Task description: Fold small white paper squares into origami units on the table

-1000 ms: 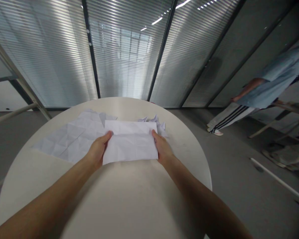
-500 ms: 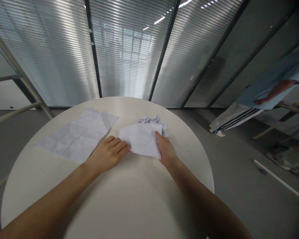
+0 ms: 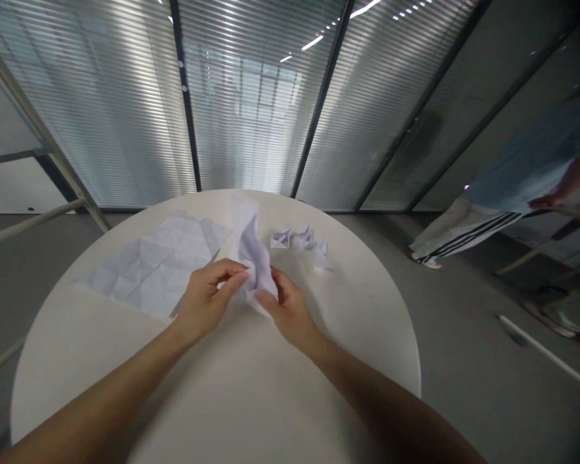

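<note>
Both hands pinch a folded paper sheet upright above the round table's middle: left hand and right hand fingers closed on its lower edge.

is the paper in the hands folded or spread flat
Folded: the paper stands up narrow, pinched between left hand and right hand.

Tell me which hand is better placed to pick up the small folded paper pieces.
Right, probably. The right hand sits nearer the small folded pieces; the left hand lies beside the creased sheet. Both pinch the folded paper.
</note>
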The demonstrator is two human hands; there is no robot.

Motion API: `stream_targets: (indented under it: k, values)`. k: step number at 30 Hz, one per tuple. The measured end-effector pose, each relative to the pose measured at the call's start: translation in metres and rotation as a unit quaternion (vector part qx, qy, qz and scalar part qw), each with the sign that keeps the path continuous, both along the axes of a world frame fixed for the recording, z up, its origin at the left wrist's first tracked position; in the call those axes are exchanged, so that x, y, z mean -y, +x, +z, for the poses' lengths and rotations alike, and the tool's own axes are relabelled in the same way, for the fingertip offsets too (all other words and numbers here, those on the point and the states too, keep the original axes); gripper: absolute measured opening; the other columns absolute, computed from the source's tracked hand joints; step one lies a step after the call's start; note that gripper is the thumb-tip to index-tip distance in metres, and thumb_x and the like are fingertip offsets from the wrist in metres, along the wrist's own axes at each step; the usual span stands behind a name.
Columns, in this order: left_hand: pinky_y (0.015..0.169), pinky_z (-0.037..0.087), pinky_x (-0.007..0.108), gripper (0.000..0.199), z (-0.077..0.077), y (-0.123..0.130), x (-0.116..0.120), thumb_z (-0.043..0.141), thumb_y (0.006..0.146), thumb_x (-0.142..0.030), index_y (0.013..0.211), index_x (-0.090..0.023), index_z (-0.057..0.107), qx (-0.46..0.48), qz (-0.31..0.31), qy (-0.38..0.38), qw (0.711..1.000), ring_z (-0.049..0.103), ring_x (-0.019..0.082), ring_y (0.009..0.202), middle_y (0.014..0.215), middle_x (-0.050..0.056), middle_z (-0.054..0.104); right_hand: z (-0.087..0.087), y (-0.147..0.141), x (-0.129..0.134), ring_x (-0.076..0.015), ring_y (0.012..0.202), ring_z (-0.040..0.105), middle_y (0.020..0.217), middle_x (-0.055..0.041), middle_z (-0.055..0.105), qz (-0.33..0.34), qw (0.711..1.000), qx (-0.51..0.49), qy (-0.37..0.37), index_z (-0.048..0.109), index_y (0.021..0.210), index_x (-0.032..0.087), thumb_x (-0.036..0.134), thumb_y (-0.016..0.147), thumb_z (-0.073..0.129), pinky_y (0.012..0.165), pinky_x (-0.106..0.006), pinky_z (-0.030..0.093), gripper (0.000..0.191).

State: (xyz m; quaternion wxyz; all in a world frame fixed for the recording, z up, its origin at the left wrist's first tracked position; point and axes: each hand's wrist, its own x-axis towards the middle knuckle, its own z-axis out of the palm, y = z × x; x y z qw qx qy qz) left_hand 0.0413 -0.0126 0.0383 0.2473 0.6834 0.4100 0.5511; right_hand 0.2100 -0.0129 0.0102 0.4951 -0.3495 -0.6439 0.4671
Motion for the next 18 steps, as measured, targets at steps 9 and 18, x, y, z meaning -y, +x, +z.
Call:
stream_targets:
  k: [9,18]
  values:
    - [0.042,0.028,0.019,0.017,0.011,-0.067,-0.035,0.070,0.064,-0.027,0.065,-0.018,0.056,0.283,0.115,-0.136,0.942,0.043,0.007,0.048,0.054,-0.005,0.048,-0.005,0.055,-0.057,-0.0182,0.065,0.059,0.077,-0.0010,0.067,-0.257,0.954,-0.125,-0.089,0.064,0.080,0.022,0.047,0.075,0.060,0.053,-0.029,0.044,0.026]
    - [0.043,0.035,0.021,0.017,0.014,-0.074,-0.040,0.063,0.064,-0.027,0.069,-0.017,0.050,0.292,0.147,-0.225,0.918,0.043,0.008,0.046,0.056,-0.004,0.048,0.004,0.067,-0.062,-0.0113,0.045,0.044,0.056,0.0042,0.054,-0.219,0.951,-0.149,-0.158,0.054,0.070,0.022,0.048,0.071,0.062,0.041,-0.025,0.031,0.027]
